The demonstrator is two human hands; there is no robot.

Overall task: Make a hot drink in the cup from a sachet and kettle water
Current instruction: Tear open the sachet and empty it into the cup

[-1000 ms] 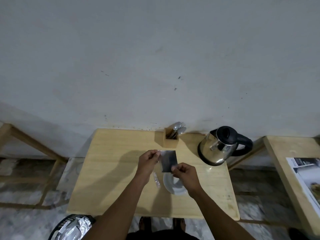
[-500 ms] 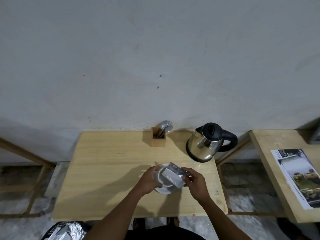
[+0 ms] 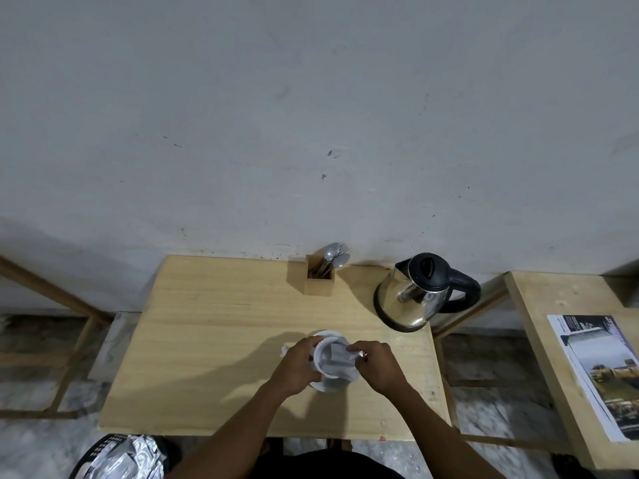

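A white cup point(image 3: 323, 354) stands on a white saucer point(image 3: 331, 386) near the front middle of the wooden table point(image 3: 221, 326). My left hand point(image 3: 298, 366) wraps around the cup's left side. My right hand point(image 3: 375, 366) pinches a silvery sachet point(image 3: 340, 364) that lies tilted over the cup's mouth. The cup's inside is mostly hidden by the sachet. A steel kettle point(image 3: 413, 295) with a black lid and handle stands at the table's back right.
A wooden holder point(image 3: 320, 280) with spoons and a fork stands at the back edge by the wall. A second wooden table point(image 3: 539, 326) on the right carries a printed sheet point(image 3: 598, 375). A bin point(image 3: 119, 458) with foil wrappers sits on the floor, front left.
The sachet came down from in front of me and now lies over the cup. My left hand let go of the sachet and took hold of the cup.
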